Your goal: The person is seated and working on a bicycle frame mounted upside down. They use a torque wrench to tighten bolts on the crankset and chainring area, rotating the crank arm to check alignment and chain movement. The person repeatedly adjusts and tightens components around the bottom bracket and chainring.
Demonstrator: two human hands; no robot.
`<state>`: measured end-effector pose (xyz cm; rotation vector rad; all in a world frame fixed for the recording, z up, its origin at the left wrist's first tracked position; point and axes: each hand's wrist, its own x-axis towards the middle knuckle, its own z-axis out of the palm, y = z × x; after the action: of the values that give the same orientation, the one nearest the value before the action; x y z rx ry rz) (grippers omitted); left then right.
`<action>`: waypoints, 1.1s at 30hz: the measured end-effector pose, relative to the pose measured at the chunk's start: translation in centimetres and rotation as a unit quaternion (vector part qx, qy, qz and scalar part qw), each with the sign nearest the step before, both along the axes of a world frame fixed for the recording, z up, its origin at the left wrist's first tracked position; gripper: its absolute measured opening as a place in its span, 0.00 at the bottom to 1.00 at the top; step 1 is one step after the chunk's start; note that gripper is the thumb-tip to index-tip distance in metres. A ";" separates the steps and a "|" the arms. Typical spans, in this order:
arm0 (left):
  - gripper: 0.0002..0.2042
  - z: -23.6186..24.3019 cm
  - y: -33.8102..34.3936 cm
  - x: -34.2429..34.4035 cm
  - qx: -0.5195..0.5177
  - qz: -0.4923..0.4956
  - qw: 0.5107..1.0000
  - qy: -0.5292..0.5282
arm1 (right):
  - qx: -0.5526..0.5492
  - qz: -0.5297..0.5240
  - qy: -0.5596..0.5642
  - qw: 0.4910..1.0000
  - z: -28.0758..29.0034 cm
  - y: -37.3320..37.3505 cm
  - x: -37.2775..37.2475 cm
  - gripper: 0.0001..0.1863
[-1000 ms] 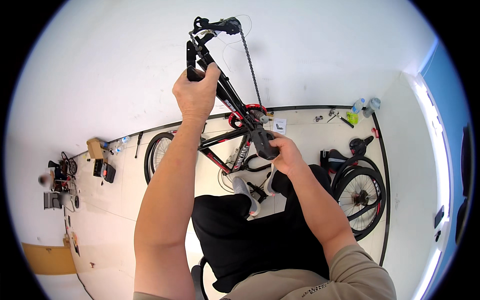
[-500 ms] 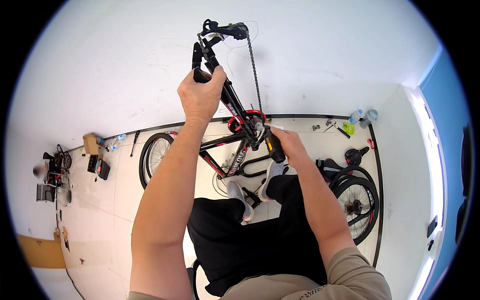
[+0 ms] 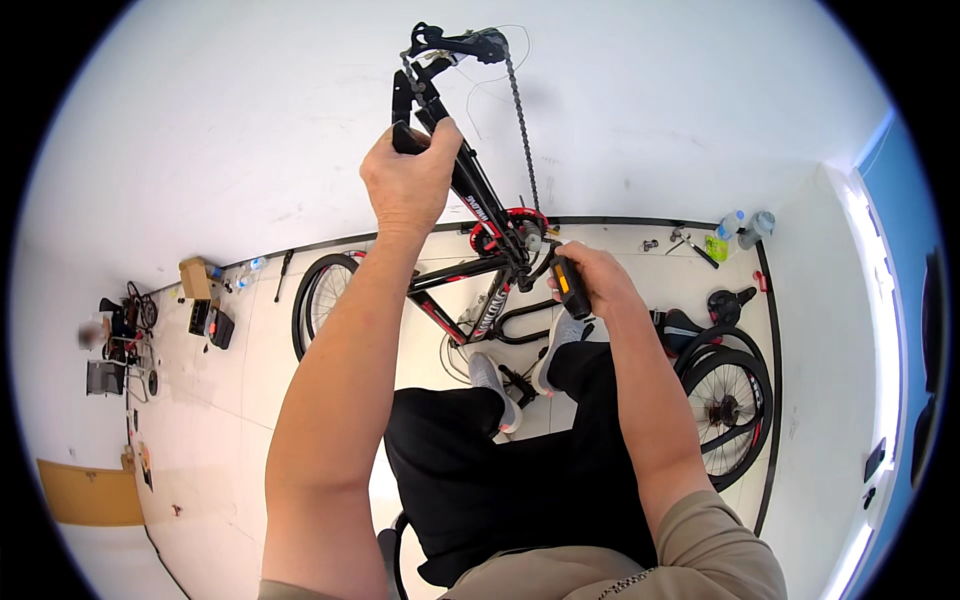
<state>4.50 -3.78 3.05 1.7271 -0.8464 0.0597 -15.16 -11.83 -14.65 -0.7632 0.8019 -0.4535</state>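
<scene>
My left hand [image 3: 410,180] grips the upper rear end of a black-and-red bicycle frame [image 3: 475,195], its thumb over a tube. A derailleur [image 3: 460,42] sits at the top, with the chain [image 3: 518,130] hanging down toward the red chainring [image 3: 483,240] and a thin loose cable beside it. My right hand [image 3: 600,275] holds a black pedal [image 3: 570,290] with an orange reflector, beside the crank; whether the pedal is attached is hard to tell. My feet in grey shoes rest below the frame.
Wheels [image 3: 725,410] and a saddle [image 3: 675,325] lie right, tools [image 3: 705,250] and bottles [image 3: 755,230] behind. Left are a wheel [image 3: 310,305], an open box [image 3: 200,280], a black case [image 3: 220,325] and a person [image 3: 115,335] among bike parts. A wall [image 3: 300,120] stands ahead.
My right hand has shifted right, and the pedal has turned so its orange reflector shows. My left hand and the upper frame end sit slightly further right in the view.
</scene>
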 end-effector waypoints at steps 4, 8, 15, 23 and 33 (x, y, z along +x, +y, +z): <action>0.19 -0.1 -0.1 -0.4 -0.007 -0.007 0.999 0.037 | 0.035 0.001 -0.060 0.998 -1.9 -0.9 -0.5 0.12; 0.19 -0.6 -0.4 0.2 -0.021 0.000 1.000 -0.006 | 0.116 -0.022 -0.106 0.987 -2.9 -0.9 -0.8 0.12; 0.19 -0.6 -0.3 0.2 -0.019 0.011 1.000 0.004 | 0.224 -0.039 -0.170 0.959 -3.5 -0.8 -0.4 0.14; 0.20 -0.6 -0.6 0.2 -0.016 -0.001 1.000 -0.002 | 0.167 -0.035 -0.160 0.972 -4.1 -0.6 -1.1 0.16; 0.20 -0.6 -0.5 0.0 -0.034 -0.009 0.999 -0.001 | -0.246 -0.028 0.089 0.965 1.6 1.6 -3.5 0.25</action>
<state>4.53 -4.29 2.42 1.6553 -0.8510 0.0770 -18.62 -10.27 -13.03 -1.2587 0.8922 -0.6536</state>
